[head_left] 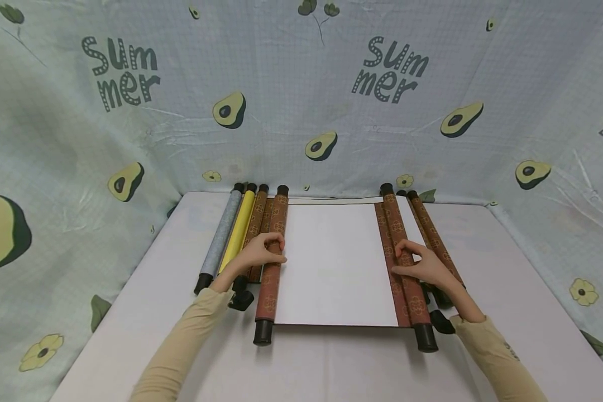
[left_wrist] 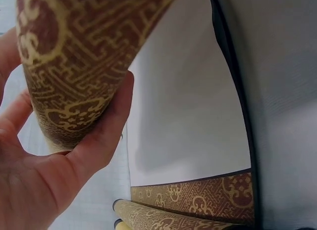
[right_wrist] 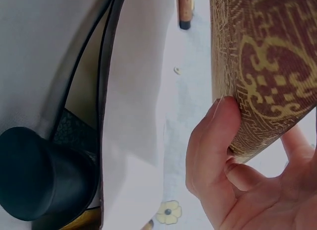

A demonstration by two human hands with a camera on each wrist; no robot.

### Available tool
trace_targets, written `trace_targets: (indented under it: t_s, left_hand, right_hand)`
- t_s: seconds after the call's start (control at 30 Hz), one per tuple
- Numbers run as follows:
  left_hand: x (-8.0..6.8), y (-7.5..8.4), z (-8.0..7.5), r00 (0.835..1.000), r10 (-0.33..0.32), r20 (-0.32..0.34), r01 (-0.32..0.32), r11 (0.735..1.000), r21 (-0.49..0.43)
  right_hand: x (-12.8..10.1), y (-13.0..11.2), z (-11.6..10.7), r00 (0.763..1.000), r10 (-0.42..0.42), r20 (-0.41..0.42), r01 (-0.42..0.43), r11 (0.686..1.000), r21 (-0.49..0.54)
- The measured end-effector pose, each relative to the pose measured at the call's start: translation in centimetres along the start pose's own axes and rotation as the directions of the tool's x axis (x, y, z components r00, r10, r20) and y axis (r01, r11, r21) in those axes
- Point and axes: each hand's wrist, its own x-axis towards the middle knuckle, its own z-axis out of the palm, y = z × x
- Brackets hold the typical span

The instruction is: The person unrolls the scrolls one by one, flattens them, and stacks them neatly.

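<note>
One open scroll (head_left: pixel 334 262); four rolled scrolls: grey (head_left: pixel 223 234), yellow (head_left: pixel 238 234), two brown (head_left: pixel 258 220) (head_left: pixel 432 234).

Matt white paper sheet (head_left: pixel 334 262) between brown gold-patterned woven brocade rollers (head_left: pixel 273 257); glossy black plastic end caps (head_left: pixel 263 332); smooth matt pale tabletop (head_left: pixel 331 363); thin printed avocado cloth backdrop (head_left: pixel 301 95).

Table (head_left: pixel 507 312): pale, flat, running away from me to the avocado-print cloth at the back.
Open scroll (head_left: pixel 334 262): lies across the middle, blank white sheet up, a brown patterned roller at each side.
Left of it: a yellow scroll (head_left: pixel 237 234), a grey scroll (head_left: pixel 220 237) and a brown scroll (head_left: pixel 256 223), side by side.
Right of it: one more rolled scroll (head_left: pixel 432 234), brown patterned.
</note>
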Motion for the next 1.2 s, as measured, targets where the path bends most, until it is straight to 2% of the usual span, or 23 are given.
trace_targets:
  t_s: [0.33,0.43,0.7,1.03,1.2]
  left_hand:
    - [0.19,-0.45,-0.1,1.0,0.005,0.001,-0.005,1.0,-0.01]
    - [0.17,-0.58,-0.22,1.0,0.006,0.008,-0.006,1.0,-0.014]
    - [0.05,-0.57,-0.76,0.997,0.067,0.036,-0.068,0.997,0.035]
    - [-0.07,-0.59,-0.86,0.999,0.031,0.018,-0.032,0.998,0.057]
    - [-0.01,-0.67,-0.73,1.0,0.013,0.0,-0.013,1.0,0.027]
  right_hand:
    - [-0.17,0.28,-0.08,0.999,-0.039,-0.016,0.038,0.997,-0.066]
    - [-0.22,0.28,-0.17,0.999,-0.028,-0.023,0.027,0.997,-0.073]
    - [-0.45,-0.05,-0.46,0.999,0.023,-0.026,-0.025,0.998,-0.066]
    - [-0.69,0.51,-0.58,0.999,0.037,-0.034,-0.04,0.994,-0.1]
    - [-0.79,0.9,-0.65,0.999,0.037,-0.041,-0.041,0.992,-0.118]
